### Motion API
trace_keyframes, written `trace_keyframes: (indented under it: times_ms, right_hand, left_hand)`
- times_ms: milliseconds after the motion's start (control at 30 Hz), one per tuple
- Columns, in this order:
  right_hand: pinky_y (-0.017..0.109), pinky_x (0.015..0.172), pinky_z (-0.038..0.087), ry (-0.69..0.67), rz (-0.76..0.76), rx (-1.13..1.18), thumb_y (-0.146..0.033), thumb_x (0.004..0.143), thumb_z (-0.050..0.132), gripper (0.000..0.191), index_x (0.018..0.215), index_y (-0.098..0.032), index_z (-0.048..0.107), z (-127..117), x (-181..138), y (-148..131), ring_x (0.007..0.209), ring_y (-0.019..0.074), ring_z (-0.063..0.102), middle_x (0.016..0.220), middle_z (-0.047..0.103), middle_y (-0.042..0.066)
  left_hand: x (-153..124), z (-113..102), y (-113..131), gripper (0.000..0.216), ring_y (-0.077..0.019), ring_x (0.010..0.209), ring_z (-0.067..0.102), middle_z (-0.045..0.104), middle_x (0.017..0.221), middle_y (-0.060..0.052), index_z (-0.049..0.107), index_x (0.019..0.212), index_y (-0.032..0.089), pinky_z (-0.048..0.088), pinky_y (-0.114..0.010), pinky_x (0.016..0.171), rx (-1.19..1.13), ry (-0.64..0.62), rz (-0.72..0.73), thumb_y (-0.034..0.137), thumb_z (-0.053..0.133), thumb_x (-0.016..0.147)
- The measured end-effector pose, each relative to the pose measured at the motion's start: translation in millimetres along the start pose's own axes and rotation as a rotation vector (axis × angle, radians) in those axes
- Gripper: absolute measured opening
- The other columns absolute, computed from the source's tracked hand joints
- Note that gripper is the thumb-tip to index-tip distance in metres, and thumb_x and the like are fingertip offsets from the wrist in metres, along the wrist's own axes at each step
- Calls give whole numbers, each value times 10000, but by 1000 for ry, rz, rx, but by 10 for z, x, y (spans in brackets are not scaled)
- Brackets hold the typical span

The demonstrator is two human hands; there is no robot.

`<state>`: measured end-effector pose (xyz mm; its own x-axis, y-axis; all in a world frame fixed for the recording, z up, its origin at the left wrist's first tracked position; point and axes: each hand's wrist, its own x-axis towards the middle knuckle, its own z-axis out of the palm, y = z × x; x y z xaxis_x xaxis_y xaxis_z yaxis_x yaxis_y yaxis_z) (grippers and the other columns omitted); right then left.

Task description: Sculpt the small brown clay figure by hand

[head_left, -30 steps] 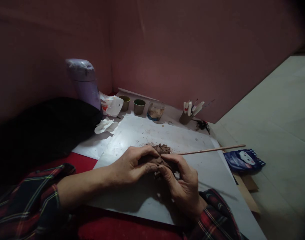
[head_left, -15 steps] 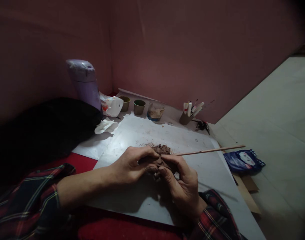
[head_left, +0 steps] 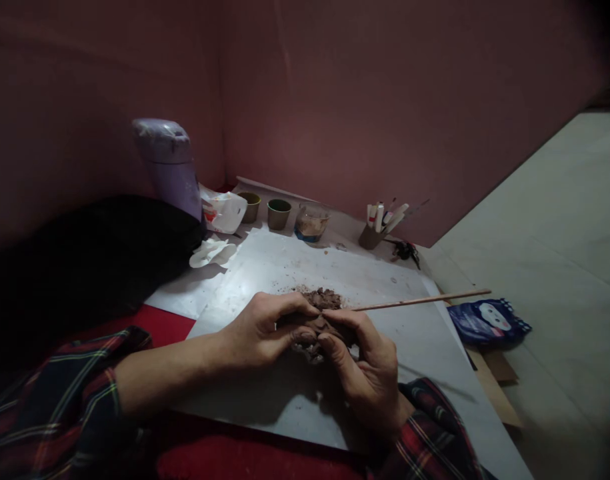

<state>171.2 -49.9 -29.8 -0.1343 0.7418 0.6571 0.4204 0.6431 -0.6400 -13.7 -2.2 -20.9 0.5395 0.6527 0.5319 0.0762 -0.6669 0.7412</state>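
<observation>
My left hand (head_left: pixel 257 332) and my right hand (head_left: pixel 367 363) meet over a lump of brown clay (head_left: pixel 315 329) on a white sheet (head_left: pixel 335 273). Both hands pinch the lump, fingers curled round it. My right hand also carries a long thin wooden stick (head_left: pixel 425 300) that points out to the right. Loose brown clay crumbs (head_left: pixel 325 297) lie on the sheet just beyond my fingers. Plaid sleeves cover both forearms.
At the back stand a lilac flask (head_left: pixel 169 167), two small cups (head_left: pixel 265 210), a glass jar (head_left: pixel 311 223) and a holder of tools (head_left: pixel 379 223). A crumpled tissue (head_left: pixel 212 252) lies left. A blue packet (head_left: pixel 487 320) sits right, a dark bundle (head_left: pixel 85 260) left.
Almost nothing has moved; my fingertips have shifted slightly on the clay lump, and the stick stays in the same place.
</observation>
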Motion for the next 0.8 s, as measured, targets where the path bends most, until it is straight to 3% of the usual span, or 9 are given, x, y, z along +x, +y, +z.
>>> trace_keyframes:
  times_ms: [800]
  right_hand:
    - [202, 557, 532, -6, -6, -21, -178, 866, 617, 180, 1043, -207, 605, 3, 32, -17, 613, 97, 634, 766, 679, -15]
  left_hand:
    - [31, -16, 27, 131, -126, 729, 669, 709, 831, -55, 620, 976, 121, 516, -208, 654, -17, -64, -62, 189, 572, 874]
